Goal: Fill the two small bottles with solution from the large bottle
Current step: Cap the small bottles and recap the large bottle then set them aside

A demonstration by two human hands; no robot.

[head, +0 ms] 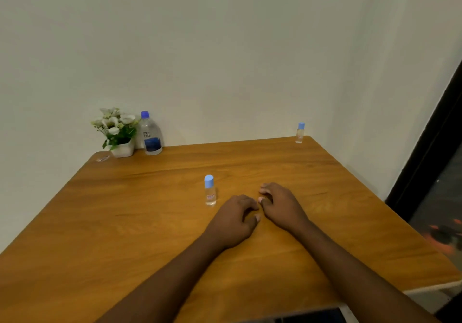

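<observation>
The large clear bottle (150, 134) with a blue cap and blue label stands upright at the table's far left, against the wall. One small clear bottle (210, 190) with a light blue cap stands near the table's middle. A second small bottle (300, 133), capped too, stands at the far right corner. My left hand (235, 220) rests on the wood just right of the near small bottle, fingers loosely curled, holding nothing. My right hand (280, 205) rests beside it, fingers curled and empty. The two hands almost touch.
A white pot of white flowers (117, 132) stands left of the large bottle. A small clear scrap (103, 158) lies at the far left corner. The wooden table (125, 222) ends near a dark frame at right. A grey device edge (312, 316) shows at the bottom.
</observation>
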